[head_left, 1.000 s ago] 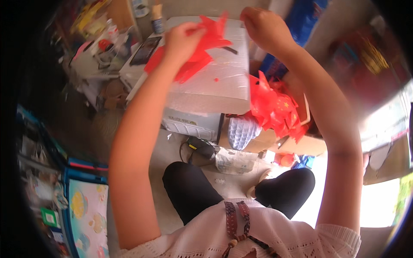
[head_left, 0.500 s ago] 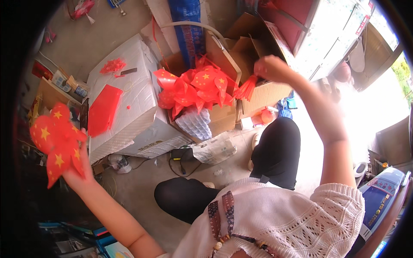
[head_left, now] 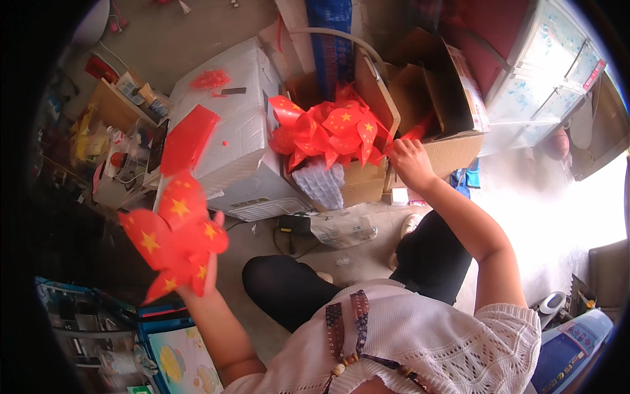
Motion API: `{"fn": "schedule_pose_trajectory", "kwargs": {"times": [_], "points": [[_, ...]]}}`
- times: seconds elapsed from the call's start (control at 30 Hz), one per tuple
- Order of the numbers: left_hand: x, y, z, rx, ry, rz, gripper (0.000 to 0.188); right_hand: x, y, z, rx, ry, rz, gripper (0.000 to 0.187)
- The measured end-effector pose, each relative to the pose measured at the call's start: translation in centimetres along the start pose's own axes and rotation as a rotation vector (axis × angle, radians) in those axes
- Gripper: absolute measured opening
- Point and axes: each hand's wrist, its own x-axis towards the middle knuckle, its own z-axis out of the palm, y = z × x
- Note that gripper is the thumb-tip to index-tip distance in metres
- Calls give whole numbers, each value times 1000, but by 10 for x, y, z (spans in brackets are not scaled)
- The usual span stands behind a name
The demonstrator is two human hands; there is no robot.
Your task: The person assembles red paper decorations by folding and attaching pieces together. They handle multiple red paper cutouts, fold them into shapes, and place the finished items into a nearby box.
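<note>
On the left, my left hand (head_left: 209, 279) is closed behind a red pinwheel (head_left: 176, 233) with yellow stars on its curled blades; the blades hide most of the fingers. My right hand (head_left: 412, 164) is at the edge of a cardboard box, fingers pinched together beside a pile of similar red pinwheels (head_left: 328, 128). Something red shows at its fingertips, too small to make out. Behind that hand, a red piece (head_left: 420, 128) shows in the open box (head_left: 446, 154) at the right. Bubble wrap (head_left: 320, 185) hangs over the front of the pinwheel box (head_left: 363, 187).
A white foam-wrapped box (head_left: 239, 105) carries a flat red sheet (head_left: 189, 141), small red pieces (head_left: 210, 79) and a dark strip (head_left: 233, 90). A black adapter (head_left: 293, 224) and a plastic bag (head_left: 344, 226) lie on the floor. Cluttered shelves stand at left.
The left hand has moved right with the pinwheel. My right hand has come down to the box edge; the bundle of red strips hanging from it earlier no longer shows there. The view has shifted.
</note>
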Motion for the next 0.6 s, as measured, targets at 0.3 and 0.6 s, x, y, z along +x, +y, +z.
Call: {"fn": "schedule_pose_trajectory", "kwargs": {"times": [0.3,0.6], "points": [[-24,-41,-48,103,48,-192,58,-7,0,6,-163,-79,16,14],[-32,-58,-66,111,50,-257,59,-15,1,15,-178,-58,6,14]]}}
